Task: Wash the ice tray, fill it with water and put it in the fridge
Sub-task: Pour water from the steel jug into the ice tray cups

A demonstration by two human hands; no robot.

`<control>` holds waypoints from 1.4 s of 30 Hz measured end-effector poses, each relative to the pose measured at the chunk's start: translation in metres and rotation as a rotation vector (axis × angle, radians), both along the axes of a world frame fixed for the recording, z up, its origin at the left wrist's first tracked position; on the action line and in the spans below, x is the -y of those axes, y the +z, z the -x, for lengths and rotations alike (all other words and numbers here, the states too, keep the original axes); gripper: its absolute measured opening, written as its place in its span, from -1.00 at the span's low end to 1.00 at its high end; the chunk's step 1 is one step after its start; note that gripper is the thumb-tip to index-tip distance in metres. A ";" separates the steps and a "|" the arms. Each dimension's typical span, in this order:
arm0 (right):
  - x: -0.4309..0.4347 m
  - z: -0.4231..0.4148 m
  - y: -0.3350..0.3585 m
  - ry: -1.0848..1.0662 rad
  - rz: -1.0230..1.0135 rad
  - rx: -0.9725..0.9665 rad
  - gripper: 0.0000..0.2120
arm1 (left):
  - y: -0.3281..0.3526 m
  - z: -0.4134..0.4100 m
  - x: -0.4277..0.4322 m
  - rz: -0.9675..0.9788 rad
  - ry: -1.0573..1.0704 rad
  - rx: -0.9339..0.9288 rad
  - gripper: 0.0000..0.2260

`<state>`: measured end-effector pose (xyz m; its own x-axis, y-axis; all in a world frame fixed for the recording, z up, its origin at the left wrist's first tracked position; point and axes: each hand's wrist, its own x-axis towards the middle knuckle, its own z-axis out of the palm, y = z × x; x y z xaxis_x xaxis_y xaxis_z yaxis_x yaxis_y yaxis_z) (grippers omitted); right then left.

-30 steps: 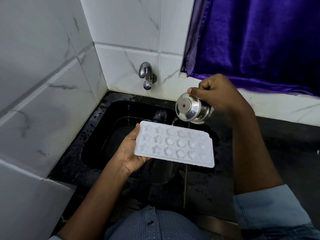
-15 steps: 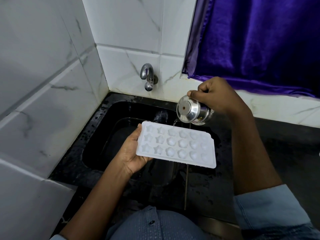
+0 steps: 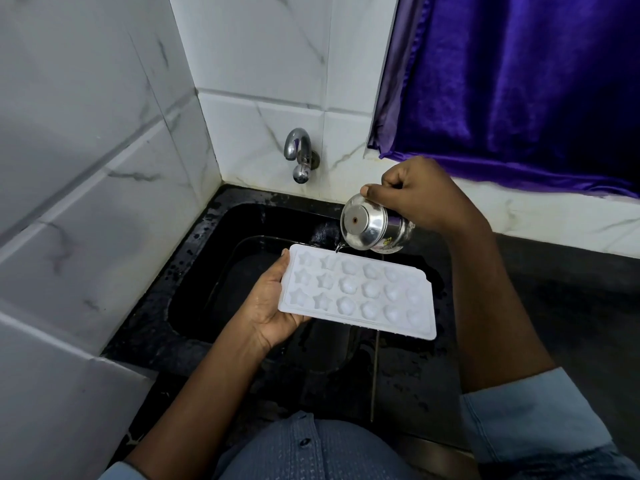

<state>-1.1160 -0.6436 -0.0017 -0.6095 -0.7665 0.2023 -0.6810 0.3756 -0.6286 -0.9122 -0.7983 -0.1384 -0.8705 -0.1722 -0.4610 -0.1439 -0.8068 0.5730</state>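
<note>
Over the black sink (image 3: 207, 271) | left hand (image 3: 273, 306) grips the white ice tray (image 3: 358, 294) by its left end, held level | right hand (image 3: 415, 195) grips a tilted steel cup (image 3: 372, 228), a thin stream of water falling onto the tray's far edge | tap (image 3: 299, 155) on the wall behind

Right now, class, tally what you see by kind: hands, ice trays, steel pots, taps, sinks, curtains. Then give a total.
Hands: 2, left hand, right hand
White plastic ice tray: 1
Shiny steel pot: 1
Chrome wall tap: 1
Black sink: 1
Purple satin curtain: 1
Total: 7
</note>
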 end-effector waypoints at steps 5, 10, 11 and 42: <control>0.005 0.001 -0.001 -0.002 -0.005 -0.004 -0.46 | 0.002 -0.001 -0.002 -0.014 0.009 -0.011 -0.42; 0.007 0.002 -0.002 0.001 -0.007 -0.013 -0.45 | 0.002 -0.001 -0.001 0.000 0.021 0.003 -0.41; 0.007 0.002 -0.001 0.004 -0.007 -0.015 -0.46 | 0.002 -0.001 0.000 0.001 0.021 0.004 -0.42; 0.045 -0.022 -0.012 0.088 -0.085 -0.023 -0.45 | -0.001 -0.003 -0.008 0.005 0.001 -0.009 -0.41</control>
<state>-1.0943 -0.6888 -0.0141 -0.5349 -0.8320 0.1472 -0.7275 0.3649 -0.5810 -0.9094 -0.7907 -0.1395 -0.8745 -0.1752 -0.4523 -0.1380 -0.8042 0.5781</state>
